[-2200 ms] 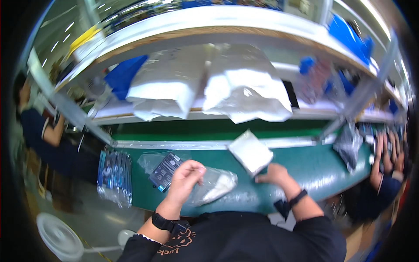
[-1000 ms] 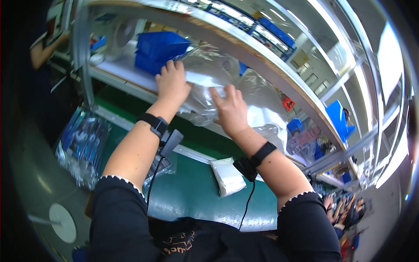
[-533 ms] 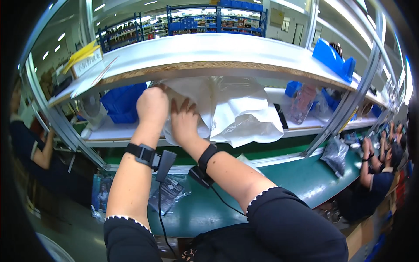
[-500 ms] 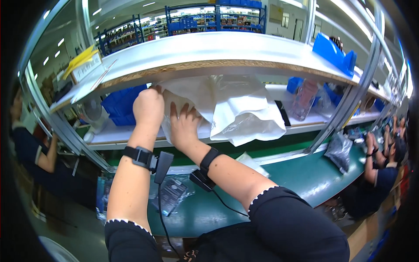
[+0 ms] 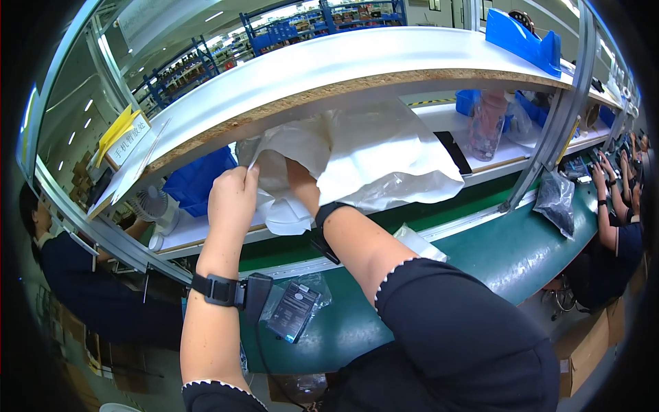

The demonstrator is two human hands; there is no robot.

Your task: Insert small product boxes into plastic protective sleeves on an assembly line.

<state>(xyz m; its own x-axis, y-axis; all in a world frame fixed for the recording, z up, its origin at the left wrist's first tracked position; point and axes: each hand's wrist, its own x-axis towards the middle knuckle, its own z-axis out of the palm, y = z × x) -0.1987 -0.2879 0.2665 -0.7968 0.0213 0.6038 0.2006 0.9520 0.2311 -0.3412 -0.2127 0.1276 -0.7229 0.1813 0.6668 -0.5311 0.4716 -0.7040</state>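
Note:
A large white plastic bag [image 5: 391, 147] lies on the lower shelf, its mouth facing me and its edge hanging over the front. Pinched between the thumb and fingers of my left hand [image 5: 230, 199] is the rim at the left of the opening. My right hand [image 5: 301, 180] reaches inside the bag; only its back and wrist show, and its fingers are hidden by the white sheet. On the green bench below rests a dark flat package in clear plastic [image 5: 295, 312]. A second clear bag [image 5: 420, 244] lies by the bench's back rail.
The upper shelf [image 5: 309, 58] overhangs the white bag. Blue bins [image 5: 199, 182] and a small fan [image 5: 152, 206] stand left on the lower shelf. A clear bottle [image 5: 489, 123] and a black flat object [image 5: 452, 151] are to the right. Co-workers sit at both sides.
My right hand has gone from lying spread on the bag to inside its mouth. My left hand has come lower, drawing the rim open. The view has shifted and tilted.

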